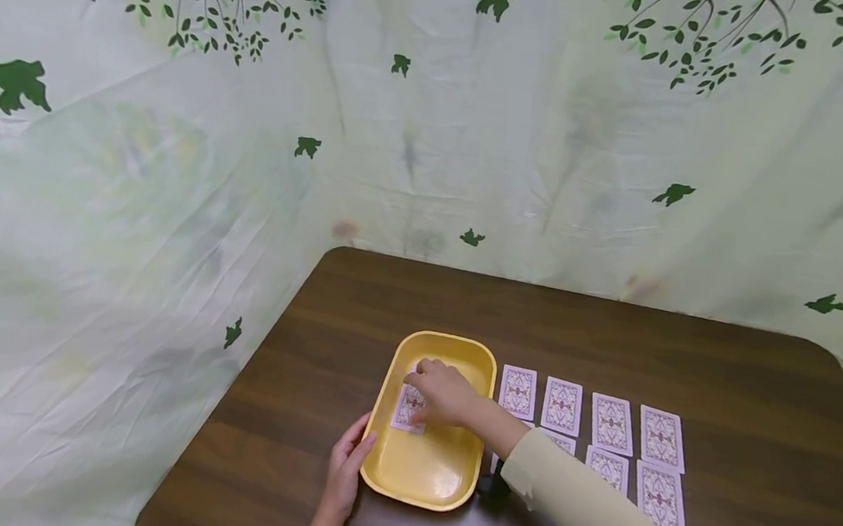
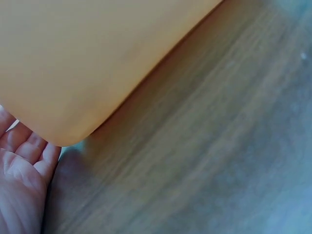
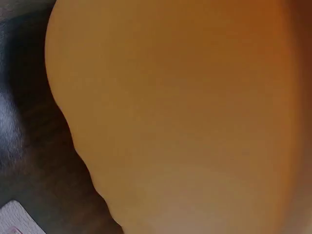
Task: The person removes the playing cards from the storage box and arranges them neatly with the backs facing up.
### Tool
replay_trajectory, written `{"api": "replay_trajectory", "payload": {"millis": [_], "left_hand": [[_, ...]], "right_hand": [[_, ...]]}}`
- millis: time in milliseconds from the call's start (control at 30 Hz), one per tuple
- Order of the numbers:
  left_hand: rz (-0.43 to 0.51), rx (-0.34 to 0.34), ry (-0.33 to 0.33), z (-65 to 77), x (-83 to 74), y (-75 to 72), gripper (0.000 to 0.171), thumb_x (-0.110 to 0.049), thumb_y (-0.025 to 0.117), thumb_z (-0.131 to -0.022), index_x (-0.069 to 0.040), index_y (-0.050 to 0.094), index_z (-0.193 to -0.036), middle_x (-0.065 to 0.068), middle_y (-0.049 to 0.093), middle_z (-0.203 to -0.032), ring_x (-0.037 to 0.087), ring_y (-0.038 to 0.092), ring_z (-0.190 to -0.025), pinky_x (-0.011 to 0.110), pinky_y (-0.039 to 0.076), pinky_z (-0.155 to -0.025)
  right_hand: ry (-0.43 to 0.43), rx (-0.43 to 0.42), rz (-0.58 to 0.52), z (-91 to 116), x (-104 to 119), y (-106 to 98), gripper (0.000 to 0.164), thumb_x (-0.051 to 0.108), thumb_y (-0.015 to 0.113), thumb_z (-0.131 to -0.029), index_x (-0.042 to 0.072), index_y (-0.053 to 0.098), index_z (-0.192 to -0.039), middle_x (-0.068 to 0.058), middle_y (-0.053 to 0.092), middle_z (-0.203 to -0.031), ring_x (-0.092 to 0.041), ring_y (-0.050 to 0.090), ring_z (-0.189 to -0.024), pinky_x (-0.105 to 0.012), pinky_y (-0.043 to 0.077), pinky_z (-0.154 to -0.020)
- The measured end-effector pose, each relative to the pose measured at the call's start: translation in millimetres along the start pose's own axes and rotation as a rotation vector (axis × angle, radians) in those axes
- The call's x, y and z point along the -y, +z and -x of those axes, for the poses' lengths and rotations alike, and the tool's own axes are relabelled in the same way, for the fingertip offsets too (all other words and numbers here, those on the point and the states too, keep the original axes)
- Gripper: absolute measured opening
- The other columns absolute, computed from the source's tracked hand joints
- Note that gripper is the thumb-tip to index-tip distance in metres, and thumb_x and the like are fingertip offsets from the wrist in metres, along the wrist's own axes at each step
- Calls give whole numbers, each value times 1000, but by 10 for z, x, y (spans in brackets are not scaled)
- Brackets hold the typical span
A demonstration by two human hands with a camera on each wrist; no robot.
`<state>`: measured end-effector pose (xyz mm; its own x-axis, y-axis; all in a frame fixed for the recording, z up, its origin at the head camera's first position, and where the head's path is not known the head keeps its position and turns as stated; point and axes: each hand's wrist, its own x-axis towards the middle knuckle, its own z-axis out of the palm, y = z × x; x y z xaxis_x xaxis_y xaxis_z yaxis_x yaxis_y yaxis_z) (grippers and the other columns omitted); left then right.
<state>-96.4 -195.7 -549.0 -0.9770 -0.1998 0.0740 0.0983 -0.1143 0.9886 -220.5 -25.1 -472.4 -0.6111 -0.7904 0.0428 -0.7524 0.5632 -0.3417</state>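
A yellow tray with rounded corners sits on the dark wooden table. My left hand grips its left rim, thumb on top and fingers at the outer side; the left wrist view shows the fingers against the tray's underside edge. Inside the tray's outline is a playing card, patterned back up. My right hand reaches over the tray and holds this card between thumb and fingers, covering its right part. In the right wrist view, a blurred yellow-orange surface fills most of the picture, and the right hand is hidden.
Right of the tray, several face-down cards lie in two rows, the front row partly hidden by the right sleeve. A card corner shows in the right wrist view. A leaf-printed cloth hangs behind the table.
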Motion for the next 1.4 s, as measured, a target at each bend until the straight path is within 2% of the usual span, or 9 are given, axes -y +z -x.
{"api": "replay_trajectory", "payload": {"millis": [200, 333, 467, 867, 1100, 1267, 1400], "left_hand": [[1, -9, -14, -5, 13, -2, 39, -5, 46, -94, 12, 43, -129, 28, 46, -126, 21, 52, -107, 24, 43, -86], [-2, -10, -13, -6, 9, 2, 39, -5, 46, -94, 13, 43, -129, 29, 46, -126, 23, 51, -108, 24, 43, -87], [-9, -6, -6, -11, 10, 8, 39, -5, 46, -93, 13, 43, -128, 29, 47, -126, 25, 51, -108, 25, 43, -87], [-10, 0, 15, -14, 20, 8, 39, -5, 46, -93, 15, 43, -127, 32, 47, -124, 24, 52, -106, 24, 43, -86], [-3, 15, 26, -11, 5, 6, 39, -4, 45, -93, 15, 42, -128, 32, 46, -124, 21, 52, -104, 24, 43, -85], [-1, 15, 25, -9, 21, 0, 39, -3, 45, -93, 15, 41, -128, 33, 46, -123, 21, 53, -103, 24, 44, -84], [1, 13, 18, -3, 25, -2, 39, -4, 45, -94, 15, 42, -128, 33, 46, -123, 20, 53, -103, 24, 44, -84]], "right_hand": [[16, -26, 47, -23, -82, 154, 62, 47, 78, -66, 9, 61, -112, -7, 51, -97, -21, 46, -87, -36, 42, -70], [51, 8, 74, -23, -73, 215, 58, 46, 80, -63, 11, 62, -106, -5, 48, -91, -19, 44, -82, -33, 40, -66], [50, 25, 86, -29, -94, 292, 60, 47, 81, -62, 14, 62, -108, -4, 47, -91, -18, 43, -82, -31, 40, -65], [116, 12, -82, -23, -51, 333, 75, 34, 89, -53, 8, 59, -117, -8, 46, -97, -20, 38, -85, -29, 36, -71], [103, -31, -34, 7, -15, 330, 83, 34, 89, -49, 11, 57, -122, -10, 48, -102, -22, 37, -87, -32, 34, -74], [108, -2, 29, 14, 8, 310, 84, 39, 87, -52, 18, 55, -127, -9, 46, -105, -22, 36, -90, -32, 32, -70], [122, 29, 73, 13, 31, 305, 81, 42, 84, -54, 23, 54, -127, -10, 44, -105, -23, 37, -90, -34, 36, -67]]}}
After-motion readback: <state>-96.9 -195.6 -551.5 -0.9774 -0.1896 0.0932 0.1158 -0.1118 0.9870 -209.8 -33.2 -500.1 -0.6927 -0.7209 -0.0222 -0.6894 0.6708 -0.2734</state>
